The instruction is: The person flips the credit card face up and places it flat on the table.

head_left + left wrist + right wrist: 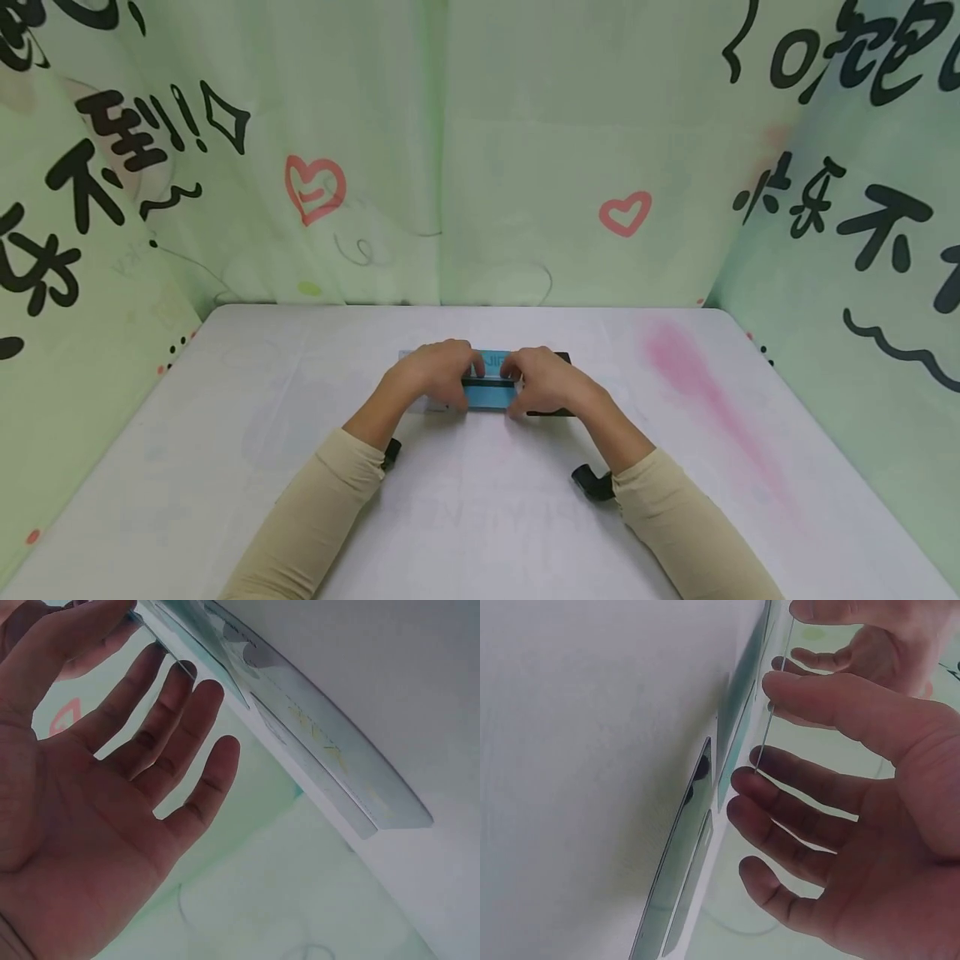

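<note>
One thin plate (767,724) is stretched between the two hands, just over the blue box (489,398), its long axis running left to right across that box; in the head view a dark strip between the hands looks to be part of it, though I cannot be sure. The wrist views show its edge as a fine line standing apart from the box. The left hand (442,372) has its end on the blue box's left, the right hand (551,379) the opposite end, so neither is clearly nearer. Each grip is a pinch, thumb and fingertips on the plate, with the little finger spread away from it. The plate thus lies directly in the gap between both grips, not off to one side. Left of the blue box, partly under the left hand, sits a pale box (330,757); to its right, partly under the right hand, a black box (558,412). All three lie flat on the white bench (465,517), lined up in a row. Nearer the wearer than the blue box come two beige sleeves (322,508), and beyond it hangs a pale green curtain (525,108) with drawn hearts.
</note>
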{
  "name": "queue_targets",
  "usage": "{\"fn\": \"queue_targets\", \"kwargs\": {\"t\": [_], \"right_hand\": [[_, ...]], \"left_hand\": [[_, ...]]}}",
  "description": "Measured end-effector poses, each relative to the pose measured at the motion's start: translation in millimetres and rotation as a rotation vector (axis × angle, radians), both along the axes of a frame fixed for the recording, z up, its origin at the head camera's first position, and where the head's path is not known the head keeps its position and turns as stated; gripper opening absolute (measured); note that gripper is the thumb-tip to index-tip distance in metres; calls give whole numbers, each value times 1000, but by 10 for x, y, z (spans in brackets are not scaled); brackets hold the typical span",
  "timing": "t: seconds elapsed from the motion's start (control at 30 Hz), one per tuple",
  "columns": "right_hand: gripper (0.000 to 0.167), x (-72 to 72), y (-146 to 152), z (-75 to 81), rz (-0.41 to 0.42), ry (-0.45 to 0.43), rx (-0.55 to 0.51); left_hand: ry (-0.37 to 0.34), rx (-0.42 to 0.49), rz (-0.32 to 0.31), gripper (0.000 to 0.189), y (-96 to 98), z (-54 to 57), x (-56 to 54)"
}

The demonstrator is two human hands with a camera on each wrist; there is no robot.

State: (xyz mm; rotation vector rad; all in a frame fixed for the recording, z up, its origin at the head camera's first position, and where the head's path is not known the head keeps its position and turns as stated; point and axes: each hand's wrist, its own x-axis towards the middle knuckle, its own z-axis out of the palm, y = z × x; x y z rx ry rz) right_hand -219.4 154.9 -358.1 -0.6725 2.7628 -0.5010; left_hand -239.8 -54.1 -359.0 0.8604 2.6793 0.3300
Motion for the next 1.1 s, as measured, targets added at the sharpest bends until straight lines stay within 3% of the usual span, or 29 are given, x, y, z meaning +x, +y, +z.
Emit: {"fn": "queue_targets", "kwargs": {"t": [0.23,0.57,0.83,1.1], "right_hand": [[51,-7,43,23,-11,-9,-36],[49,-44,115,80,-23,-9,-77],[48,-50,153,104,-12,-15,-119],[49,-63,176,122,4,-9,-122]], "left_hand": [[-49,100,6,50,-76,-2,-30],[-45,219,-41,47,-207,1,-107],[-84,272,-47,51,-265,23,-129],[-113,314,-60,53,-319,-28,-173]]}}
